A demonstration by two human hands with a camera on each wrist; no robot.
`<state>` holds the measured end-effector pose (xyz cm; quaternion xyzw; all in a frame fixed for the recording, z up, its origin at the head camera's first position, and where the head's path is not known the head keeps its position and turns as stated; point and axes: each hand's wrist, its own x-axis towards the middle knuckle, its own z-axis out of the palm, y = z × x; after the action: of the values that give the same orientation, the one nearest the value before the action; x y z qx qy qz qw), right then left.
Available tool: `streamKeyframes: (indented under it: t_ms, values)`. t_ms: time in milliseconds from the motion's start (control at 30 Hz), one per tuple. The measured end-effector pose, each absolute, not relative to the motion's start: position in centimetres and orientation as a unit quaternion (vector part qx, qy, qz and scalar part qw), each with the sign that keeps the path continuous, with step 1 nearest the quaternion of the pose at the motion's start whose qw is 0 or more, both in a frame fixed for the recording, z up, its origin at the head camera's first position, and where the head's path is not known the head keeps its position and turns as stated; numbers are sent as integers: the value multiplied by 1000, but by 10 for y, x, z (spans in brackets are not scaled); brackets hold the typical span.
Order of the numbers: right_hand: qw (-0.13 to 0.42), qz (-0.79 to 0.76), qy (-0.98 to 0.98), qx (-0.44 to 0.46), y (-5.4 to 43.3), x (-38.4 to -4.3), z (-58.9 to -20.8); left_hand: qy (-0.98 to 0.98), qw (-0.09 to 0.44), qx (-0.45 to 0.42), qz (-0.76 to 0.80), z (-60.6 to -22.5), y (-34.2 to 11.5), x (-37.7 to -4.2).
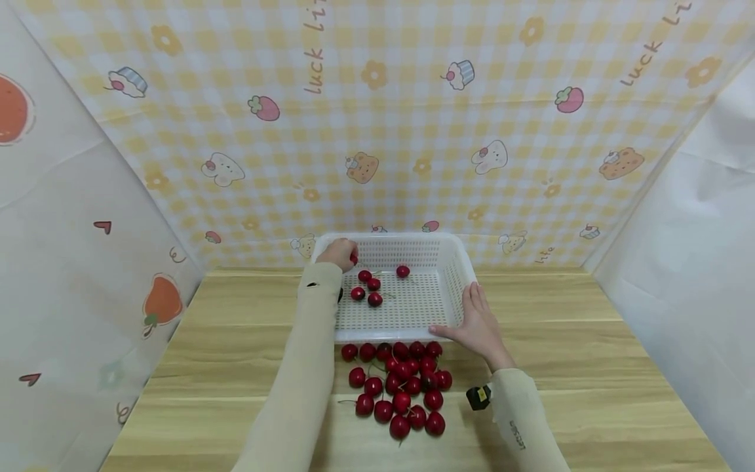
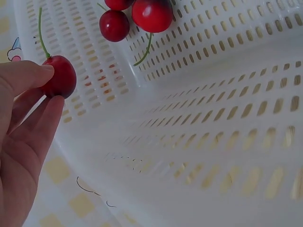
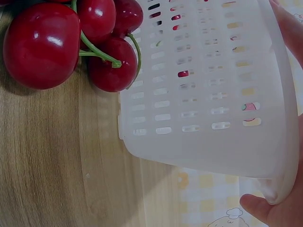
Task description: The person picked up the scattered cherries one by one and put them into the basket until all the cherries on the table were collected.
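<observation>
In the head view my left hand [image 1: 337, 254] is over the back left corner of a white plastic basket [image 1: 466, 262]. Thumb and fingers pinch a red cherry [image 2: 64, 78] by its sides, its green stem pointing up in the left wrist view. Inside the basket, several cherries [image 1: 374, 284] lie loose on the slotted floor. My right hand [image 1: 480, 331] holds the basket's front right corner, thumb along the front rim and fingers against the right side. The right wrist view shows a fingertip [image 3: 255, 205] just under the rim.
A group of many cherries [image 1: 407, 383], some with stems, lies on the wooden table [image 1: 236, 367] right in front of the basket. Behind stands a yellow checked cloth backdrop [image 1: 401, 131], with white printed sheets [image 1: 77, 262] at the sides.
</observation>
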<state>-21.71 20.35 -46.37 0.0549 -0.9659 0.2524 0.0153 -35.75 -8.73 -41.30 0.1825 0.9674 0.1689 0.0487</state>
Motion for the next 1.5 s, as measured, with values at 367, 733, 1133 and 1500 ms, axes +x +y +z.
streamKeyframes:
  t_ms: [367,733,1133,1500]
  values:
    - [19,253,-966,57,201,-214,-461,966,98,141,192,-431,-88,-364]
    - [21,249,-966,60,201,-212,-457,961,127,165,180,-410,-83,-345]
    - [19,258,-964,58,202,-212,-454,953,33,271,131,-372,-83,-286]
    - [16,257,-964,62,202,-212,-455,917,-84,362,145,-365,-97,-220]
